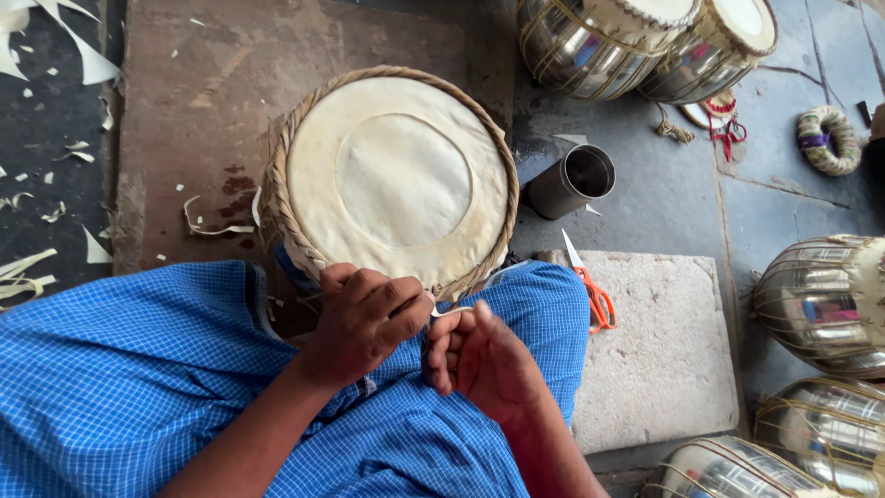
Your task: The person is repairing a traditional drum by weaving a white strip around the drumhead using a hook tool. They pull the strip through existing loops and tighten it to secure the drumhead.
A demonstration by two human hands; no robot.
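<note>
Left hand (364,318) clenched, fingers curled at the near rim of the drum (395,180), pinching a thin pale strip (450,312). Right hand (481,361) just beside it, fingers curled on the strip's other end. Drum sits skin up between the knees, above the blue checked cloth (120,378), braided edge all round. Outward: metal cup (573,182) lying to the right, orange-handled scissors (595,297) on a stone slab (659,355), shiny metal drums (820,300) on the floor, pale shavings (37,263) at left.
</note>
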